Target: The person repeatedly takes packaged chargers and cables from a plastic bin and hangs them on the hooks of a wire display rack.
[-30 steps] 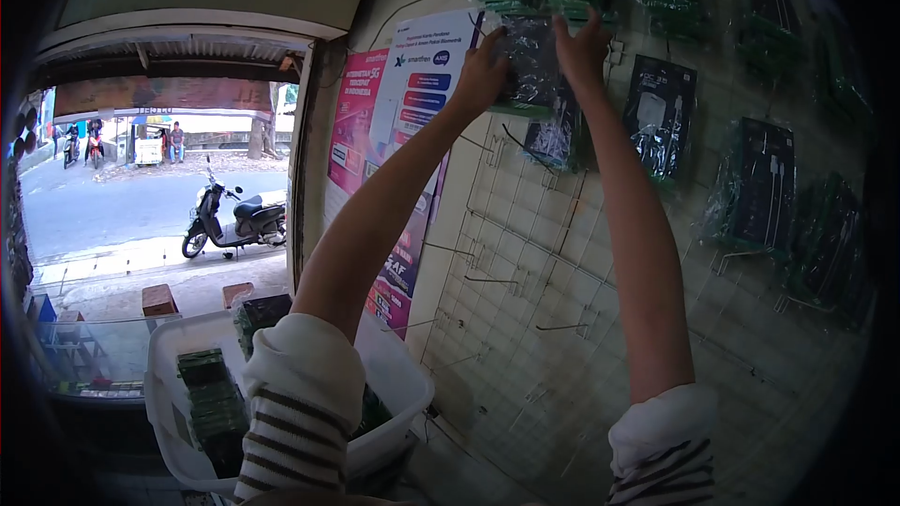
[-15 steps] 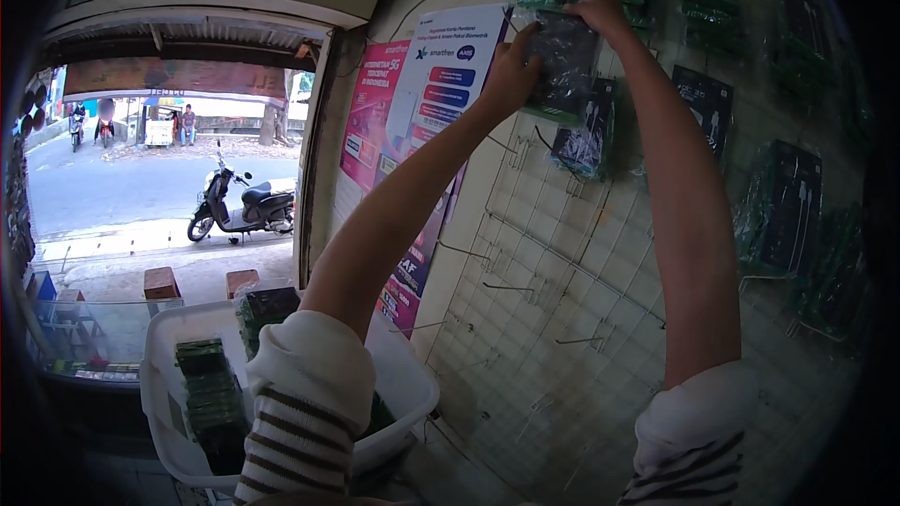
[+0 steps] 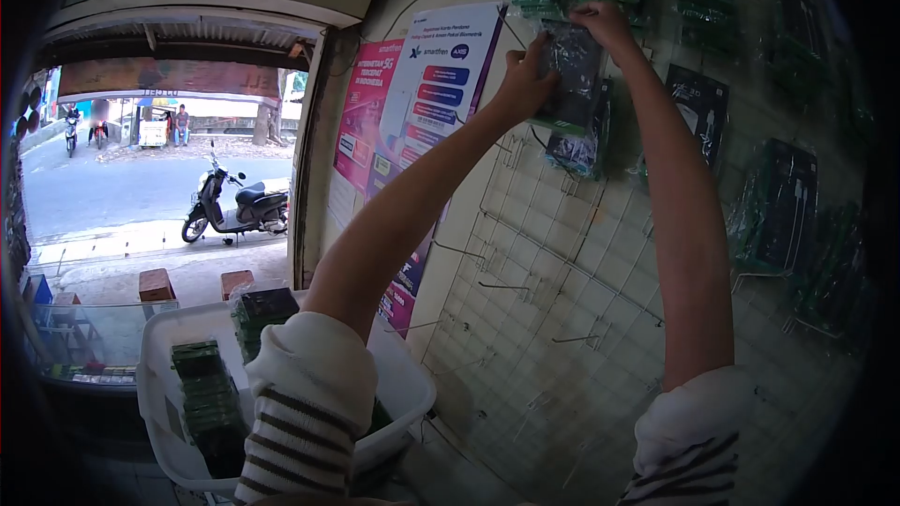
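The plastic-wrapped packet (image 3: 577, 75), right of your left hand (image 3: 527, 84), which held its side, and below your right hand (image 3: 606, 26), which pinched its top, was apparently being positioned at the wire rack (image 3: 562, 255), seemingly calling next for steady alignment.

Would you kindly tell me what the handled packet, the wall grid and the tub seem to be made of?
Packet: glossy clear plastic film, creased and glinting, around something dark and flat, perhaps card.
Wall grid: probably metal wire, given its thin, straight crossing rods; finish unclear.
Tub: likely moulded plastic, smooth and white, with a rounded rim.
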`<state>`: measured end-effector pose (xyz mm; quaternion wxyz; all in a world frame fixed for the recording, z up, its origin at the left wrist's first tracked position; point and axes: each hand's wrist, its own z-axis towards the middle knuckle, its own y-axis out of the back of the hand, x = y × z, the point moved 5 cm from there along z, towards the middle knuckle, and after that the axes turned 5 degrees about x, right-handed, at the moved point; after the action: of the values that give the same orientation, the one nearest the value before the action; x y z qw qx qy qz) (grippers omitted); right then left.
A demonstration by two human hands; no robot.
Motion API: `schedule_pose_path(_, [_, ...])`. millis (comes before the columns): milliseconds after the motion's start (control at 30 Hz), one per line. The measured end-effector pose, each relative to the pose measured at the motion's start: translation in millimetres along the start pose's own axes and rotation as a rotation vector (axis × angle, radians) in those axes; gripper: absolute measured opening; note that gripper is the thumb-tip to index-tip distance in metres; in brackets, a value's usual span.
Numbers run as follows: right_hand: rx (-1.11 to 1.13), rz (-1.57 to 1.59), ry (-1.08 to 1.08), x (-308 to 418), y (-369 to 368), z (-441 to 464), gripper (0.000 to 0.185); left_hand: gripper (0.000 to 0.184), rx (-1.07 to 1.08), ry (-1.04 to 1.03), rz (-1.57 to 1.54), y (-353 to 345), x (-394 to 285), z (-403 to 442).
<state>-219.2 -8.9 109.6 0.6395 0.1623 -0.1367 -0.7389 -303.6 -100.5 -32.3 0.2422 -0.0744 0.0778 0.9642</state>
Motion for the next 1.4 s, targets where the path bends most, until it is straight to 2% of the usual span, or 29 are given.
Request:
schedule_pose_path(67, [0.001, 0.051, 0.069, -11.5, -5.1, -6.7, 0.024, 0.065, 0.022, 0.006, 0.025, -5.6, 1.6, -0.3])
schedule_pose_path(133, [0.010, 0.020, 0.052, -12.5, -6.9, -22.6, 0.025, 0.066, 0.073, 0.048, 0.112, -14.2, 12.3, 0.3])
schedule_pose_path(267, [-0.013, 0.121, 0.059, -22.1, -12.6, -36.1, 0.032, 0.064, 0.090, -0.005, 0.165, -30.5, 15.0, 2.9])
schedule_pose_path(333, [-0.022, 0.211, 0.100, -22.4, -13.0, -41.0, 0.033, 0.060, 0.209, 0.090, 0.078, -37.9, 18.1, 5.3])
schedule_pose_path(367, [-0.042, 0.195, 0.088, -23.6, -13.0, -44.0, 0.030, 0.060, 0.215, 0.092, 0.075, -38.6, 17.9, 4.0])
schedule_pose_path(400, [-0.042, 0.194, 0.084, -27.9, -11.8, -43.9, 0.030, 0.059, 0.174, 0.077, -0.060, -35.7, 16.1, 2.8])
schedule_pose_path(433, [-0.258, -0.034, 0.011, -33.2, 0.3, -44.7, 0.030, 0.058, 0.131, 0.062, -0.193, -32.1, 14.3, 1.6])
schedule_pose_path(467, [-0.470, -0.260, -0.060, -34.3, 9.4, -49.0, 0.030, 0.058, 0.132, 0.067, -0.191, -30.0, 12.4, -1.5])
schedule_pose_path(533, [-0.465, -0.184, -0.103, -27.0, 17.8, -51.4, 0.032, 0.057, 0.064, 0.101, -0.464, -17.2, -4.0, -9.2])
schedule_pose_path(633, [-0.172, 0.416, -0.195, -18.0, 7.8, -51.5, 0.039, 0.058, 0.078, 0.096, -0.550, -8.1, -20.3, -17.4])
schedule_pose_path(667, [-0.173, 0.419, -0.188, -5.8, 10.6, -57.3, 0.039, 0.059, 0.065, 0.055, -0.590, -3.4, -24.1, -18.4])
schedule_pose_path(767, [0.060, 0.542, -0.121, 12.2, 0.0, -57.6, 0.040, 0.063, 0.113, 0.103, -0.650, 3.3, -19.0, -21.5])
schedule_pose_path(900, [0.060, 0.607, -0.106, 11.7, -10.0, -50.4, 0.041, 0.067, 0.194, 0.166, -0.583, 12.3, -14.6, -21.1])
schedule_pose_path(967, [-0.072, 0.612, -0.139, 9.8, -7.9, -48.3, 0.043, 0.065, 0.194, 0.186, -0.602, 13.4, -12.6, -15.7])
schedule_pose_path(1100, [-0.123, 0.559, -0.155, 6.5, -5.1, -37.8, 0.044, 0.062, 0.175, 0.151, -0.596, 16.3, -17.7, -6.7])
schedule_pose_path(1167, [-0.136, 0.543, -0.186, 6.2, -2.2, -35.5, 0.042, 0.062, 0.200, 0.206, -0.595, 16.6, -19.5, -3.8])
schedule_pose_path(1300, [-0.094, 0.538, -0.172, 1.0, -2.6, -28.1, 0.036, 0.063, 0.184, 0.159, -0.556, 16.1, -15.8, 3.3])
schedule_pose_path(1400, [-0.088, 0.435, -0.063, 6.7, -0.9, -27.1, 0.029, 0.063, 0.209, 0.208, -0.581, 13.3, -10.4, 4.3])
